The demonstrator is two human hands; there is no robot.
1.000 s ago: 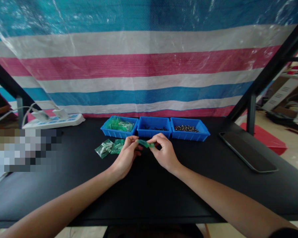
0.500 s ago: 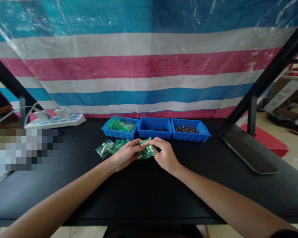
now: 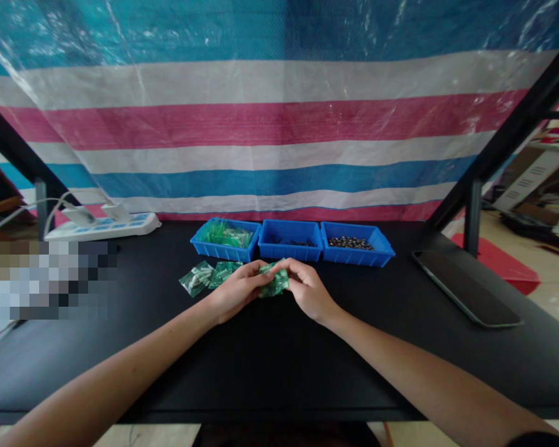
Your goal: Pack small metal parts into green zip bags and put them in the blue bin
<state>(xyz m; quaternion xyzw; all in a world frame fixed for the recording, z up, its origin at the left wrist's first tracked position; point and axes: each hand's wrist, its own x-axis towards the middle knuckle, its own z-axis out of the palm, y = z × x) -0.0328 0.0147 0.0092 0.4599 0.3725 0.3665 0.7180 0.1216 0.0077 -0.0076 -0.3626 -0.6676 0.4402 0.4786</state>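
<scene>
Between both hands is a small green-tinted plastic bag (image 3: 274,285), raised a little in front of the middle bin. My left hand (image 3: 240,290) grips its left side, fingers closed. At the bag's top and right edge, my right hand (image 3: 310,292) pinches the plastic. What the bag contains is too blurred to make out. Left of my left hand lie a clear greenish bag with white pieces (image 3: 198,278) and another green bag (image 3: 224,272), partly behind the hand.
Three blue bins stand in a row behind: one with green bags (image 3: 223,253), a middle one with small dark parts (image 3: 289,251), and one with shiny metal parts (image 3: 358,257). A phone (image 3: 466,288) lies at right, a white power strip (image 3: 105,228) at back left.
Both hands stay almost in place on the green bag. The right fingers have shifted slightly along its top edge.
</scene>
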